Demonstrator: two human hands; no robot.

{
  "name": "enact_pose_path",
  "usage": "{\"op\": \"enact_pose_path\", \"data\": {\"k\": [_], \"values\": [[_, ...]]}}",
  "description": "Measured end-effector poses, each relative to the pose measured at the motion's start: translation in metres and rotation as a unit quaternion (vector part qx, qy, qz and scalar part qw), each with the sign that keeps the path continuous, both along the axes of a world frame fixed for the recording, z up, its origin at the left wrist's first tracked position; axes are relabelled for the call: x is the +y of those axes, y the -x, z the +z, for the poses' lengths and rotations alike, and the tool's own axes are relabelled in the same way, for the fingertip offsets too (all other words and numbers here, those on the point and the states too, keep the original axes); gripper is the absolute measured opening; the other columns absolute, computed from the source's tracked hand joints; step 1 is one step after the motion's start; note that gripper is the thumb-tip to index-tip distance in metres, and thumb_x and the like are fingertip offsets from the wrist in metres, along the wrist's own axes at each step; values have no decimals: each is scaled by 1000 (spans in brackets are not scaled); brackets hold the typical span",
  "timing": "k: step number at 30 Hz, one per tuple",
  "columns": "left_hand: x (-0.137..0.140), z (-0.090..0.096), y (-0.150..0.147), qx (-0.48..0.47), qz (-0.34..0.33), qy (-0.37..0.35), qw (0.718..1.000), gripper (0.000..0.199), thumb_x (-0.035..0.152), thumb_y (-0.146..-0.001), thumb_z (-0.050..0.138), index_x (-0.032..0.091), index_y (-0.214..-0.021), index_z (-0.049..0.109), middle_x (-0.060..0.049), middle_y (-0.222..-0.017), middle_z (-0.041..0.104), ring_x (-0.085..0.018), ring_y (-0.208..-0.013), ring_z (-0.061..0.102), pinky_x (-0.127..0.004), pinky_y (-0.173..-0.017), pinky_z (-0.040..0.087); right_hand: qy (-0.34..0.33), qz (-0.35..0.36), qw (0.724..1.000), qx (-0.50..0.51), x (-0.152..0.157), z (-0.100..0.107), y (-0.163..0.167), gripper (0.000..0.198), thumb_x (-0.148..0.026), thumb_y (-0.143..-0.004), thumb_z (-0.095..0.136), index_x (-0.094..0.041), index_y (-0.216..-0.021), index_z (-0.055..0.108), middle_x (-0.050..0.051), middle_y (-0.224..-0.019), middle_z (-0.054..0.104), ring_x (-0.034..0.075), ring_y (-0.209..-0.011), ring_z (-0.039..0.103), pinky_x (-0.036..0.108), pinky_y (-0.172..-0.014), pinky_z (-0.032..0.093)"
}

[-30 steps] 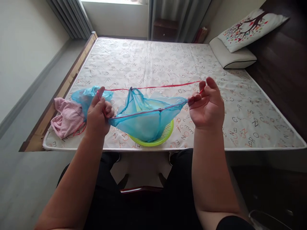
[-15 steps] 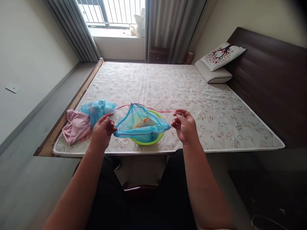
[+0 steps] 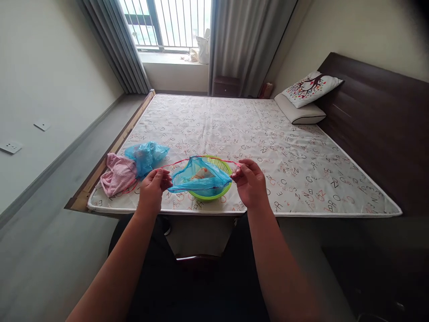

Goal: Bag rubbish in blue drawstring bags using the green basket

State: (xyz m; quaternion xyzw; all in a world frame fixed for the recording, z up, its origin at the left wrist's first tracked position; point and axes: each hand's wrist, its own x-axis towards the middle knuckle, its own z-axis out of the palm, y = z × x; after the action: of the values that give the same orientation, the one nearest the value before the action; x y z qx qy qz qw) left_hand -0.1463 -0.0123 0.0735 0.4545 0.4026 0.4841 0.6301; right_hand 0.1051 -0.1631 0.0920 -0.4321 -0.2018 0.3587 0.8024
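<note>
A thin blue drawstring plastic bag (image 3: 201,183) is stretched between my two hands, its mouth spread and facing up toward me. My left hand (image 3: 153,185) pinches the left corner of the rim, and a red drawstring runs from its fingers. On the opposite side my right hand (image 3: 250,181) is closed on the right corner and the other end of the red drawstring (image 3: 214,157). Something brown and orange shows inside the bag, too unclear to name. Beneath and around the bag is a lime-green basket (image 3: 224,195) with a perforated wall, standing on the mattress.
Left of my hands, a filled blue plastic bag (image 3: 146,156) lies beside a crumpled pink cloth (image 3: 119,173). The letter-printed mattress (image 3: 291,161) extends to the dark headboard (image 3: 378,107), with a tree-print pillow (image 3: 311,88) at the far right.
My hands have come closer together, and the bag's mouth is narrower and lower over the basket. The red drawstring spans a shorter distance. The camera view has shifted slightly.
</note>
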Motion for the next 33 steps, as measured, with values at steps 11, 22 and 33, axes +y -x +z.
{"op": "enact_pose_path", "data": {"k": [11,22,33], "values": [[12,-6,17,-111,26,26,993,36,50,-79,92,23,-96,74,-4,-102,77,-19,-96,75,-30,-82,59,-10,3,999,34,-8,1,-12,35,-37,-75,92,-31,-104,72,-8,-77,61,8,-58,54,23,-55,50],[4,-7,16,-56,-33,6,998,87,27,-74,95,42,-154,66,-6,-127,74,-23,-108,80,-31,-86,65,10,2,1000,-19,-12,-1,-6,70,-24,-80,85,-52,-141,67,-6,-146,72,16,-106,76,35,-90,66],[-5,-21,10,19,-81,-35,996,116,30,-88,89,53,-178,20,-8,-136,72,-24,-109,83,-28,-80,68,7,20,998,-59,-10,-18,-1,91,-27,-87,81,-65,-162,45,-7,-179,45,24,-135,70,39,-91,69]]}}
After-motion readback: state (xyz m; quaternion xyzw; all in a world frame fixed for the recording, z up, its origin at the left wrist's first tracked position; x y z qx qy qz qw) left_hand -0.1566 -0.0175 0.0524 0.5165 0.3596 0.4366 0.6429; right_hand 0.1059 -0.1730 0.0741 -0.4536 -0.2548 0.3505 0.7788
